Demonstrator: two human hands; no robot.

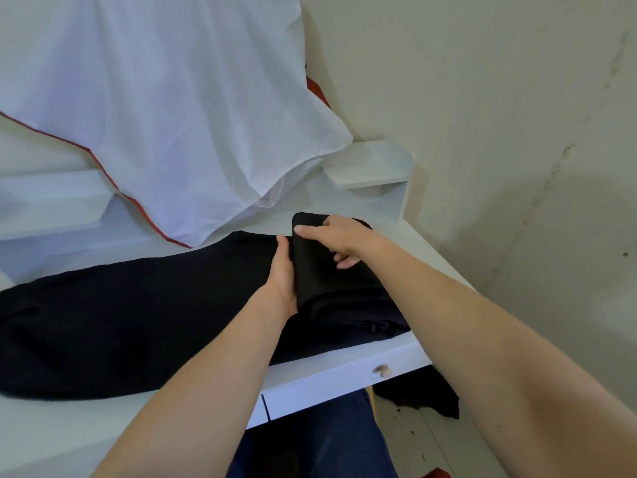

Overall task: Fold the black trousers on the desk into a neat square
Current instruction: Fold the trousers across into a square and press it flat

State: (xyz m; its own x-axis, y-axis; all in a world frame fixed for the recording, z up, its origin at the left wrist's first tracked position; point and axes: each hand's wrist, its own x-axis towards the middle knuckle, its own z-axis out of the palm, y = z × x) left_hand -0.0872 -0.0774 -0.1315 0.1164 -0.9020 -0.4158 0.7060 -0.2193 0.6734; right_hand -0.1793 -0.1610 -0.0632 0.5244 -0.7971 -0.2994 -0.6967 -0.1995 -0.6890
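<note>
The black trousers point(138, 312) lie stretched across the white desk point(348, 369), running from the left edge to the right end. At the right end a flap of the black cloth is turned up and folded over. My left hand point(284, 274) presses edge-on against the left side of that raised fold, fingers together. My right hand point(339, 239) grips the top of the fold, thumb on the near face and fingers curled behind it. Part of the black cloth hangs off the desk's front right corner.
A white sheet with a red edge point(165, 108) hangs over the back of the desk and touches the trousers. A small white shelf point(372, 167) juts out at the back right. A drawer knob point(382, 370) sits on the desk front. The wall stands close on the right.
</note>
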